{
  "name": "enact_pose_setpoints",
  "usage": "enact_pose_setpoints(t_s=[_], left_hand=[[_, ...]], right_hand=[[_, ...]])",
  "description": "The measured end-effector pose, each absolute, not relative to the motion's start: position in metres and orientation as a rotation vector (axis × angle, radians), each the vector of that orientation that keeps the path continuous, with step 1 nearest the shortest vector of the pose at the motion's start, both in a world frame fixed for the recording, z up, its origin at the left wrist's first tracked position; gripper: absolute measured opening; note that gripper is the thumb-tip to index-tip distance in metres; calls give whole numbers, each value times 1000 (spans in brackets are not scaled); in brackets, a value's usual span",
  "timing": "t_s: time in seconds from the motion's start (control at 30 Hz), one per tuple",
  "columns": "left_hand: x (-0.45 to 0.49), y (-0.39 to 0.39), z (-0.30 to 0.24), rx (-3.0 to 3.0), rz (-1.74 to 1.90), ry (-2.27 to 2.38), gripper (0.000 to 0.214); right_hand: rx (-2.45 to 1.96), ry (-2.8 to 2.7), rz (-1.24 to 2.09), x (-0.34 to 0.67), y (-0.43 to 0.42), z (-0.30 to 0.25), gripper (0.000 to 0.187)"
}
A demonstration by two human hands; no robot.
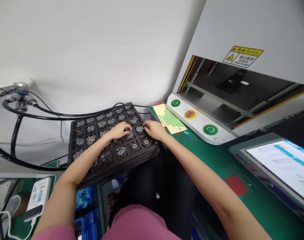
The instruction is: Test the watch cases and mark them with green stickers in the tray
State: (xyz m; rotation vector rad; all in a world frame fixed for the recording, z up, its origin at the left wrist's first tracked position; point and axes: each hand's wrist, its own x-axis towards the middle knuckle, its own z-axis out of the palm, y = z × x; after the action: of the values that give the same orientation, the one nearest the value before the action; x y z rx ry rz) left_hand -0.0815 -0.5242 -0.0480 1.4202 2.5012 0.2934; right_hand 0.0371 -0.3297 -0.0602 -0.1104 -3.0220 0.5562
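My two bare hands are over a black foam tray [139, 155], matte and slightly rough, cut into a grid of square pockets. It lies in front of me against the pale, smooth wall [104, 50], with more dark layers showing beneath its front edge. In the pockets sit round watch-like pieces [134, 146], dark-rimmed with glossy circular centres, some marked with a small blue patch.

My left hand [120, 130] is narrow, fingers curled down among the middle pockets just beside one piece; I cannot tell whether they grip it. My right hand [154, 130] is bent at the tray's right side, fingertips close by a piece near that edge; whether it pinches anything I cannot tell either.

Shiny black hoses [51, 115] run from polished metal fittings [21, 96] on the left along the tray's far side. To my right, on the smooth green counter [199, 148], lies a flat cream sheet [173, 125] dotted with green rounds. Beside it stands a pale machine [262, 30] with a rounded front panel and circular buttons, then a flat screen [284, 163]. A white rectangular power bank [38, 196] lies at lower left, near blue plastic bins [88, 223].
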Motion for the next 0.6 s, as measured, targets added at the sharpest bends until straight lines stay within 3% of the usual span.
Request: enact_pose_setpoints(t_s=[0.33, 0.6], left_hand=[[-107, -511, -60, 1441, 286, 2278, 22], [-106, -518, -47, 1341, 474, 2237, 30]], right_hand=[[78, -3093, 361, 44, -349, -60, 24], [-153, -3145, 303, 23, -381, -55, 26]])
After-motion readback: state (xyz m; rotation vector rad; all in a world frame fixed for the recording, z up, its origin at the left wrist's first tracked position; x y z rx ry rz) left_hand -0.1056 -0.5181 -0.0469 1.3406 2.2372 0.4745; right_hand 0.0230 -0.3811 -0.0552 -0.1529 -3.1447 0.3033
